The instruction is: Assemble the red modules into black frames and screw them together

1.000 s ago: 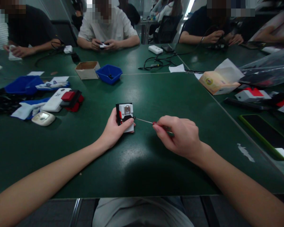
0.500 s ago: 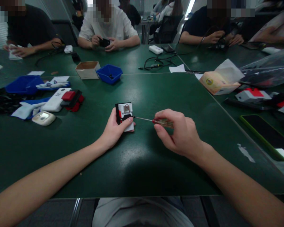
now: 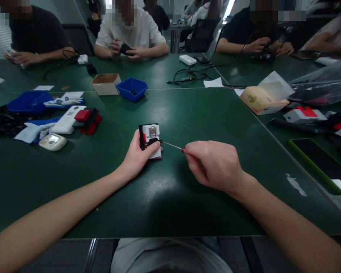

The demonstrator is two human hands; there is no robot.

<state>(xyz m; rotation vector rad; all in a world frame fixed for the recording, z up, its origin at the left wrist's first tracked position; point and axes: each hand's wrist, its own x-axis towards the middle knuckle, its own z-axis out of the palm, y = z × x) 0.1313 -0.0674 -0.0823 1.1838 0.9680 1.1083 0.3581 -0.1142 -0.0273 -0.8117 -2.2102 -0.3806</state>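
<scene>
Above the green table (image 3: pixel 170 110), my left hand (image 3: pixel 139 155) is closed around a small white, black and red device (image 3: pixel 152 131), thumb pressed across its front. A metal fitting sits on the device's upper face. My right hand (image 3: pixel 217 163) grips a screwdriver (image 3: pixel 172 146), its handle mostly hidden in my fingers with only the red collar showing. The thin shaft points left, and its tip meets a small black part at the device's right edge. I cannot make out a screw there.
Left of my hands lie a blue tray (image 3: pixel 30 101), gloves (image 3: pixel 39 131), a red and black block (image 3: pixel 87 120) and a cream round device (image 3: pixel 53 141). Beyond are a cardboard box (image 3: pixel 105 84) and blue bin (image 3: pixel 132 89). On the right are a tissue box (image 3: pixel 263 99) and a green-edged phone (image 3: pixel 318 161).
My right hand has rolled over and its fingers have closed further around the screwdriver handle, which was more visible before. My left hand and the device stay nearly in place.
</scene>
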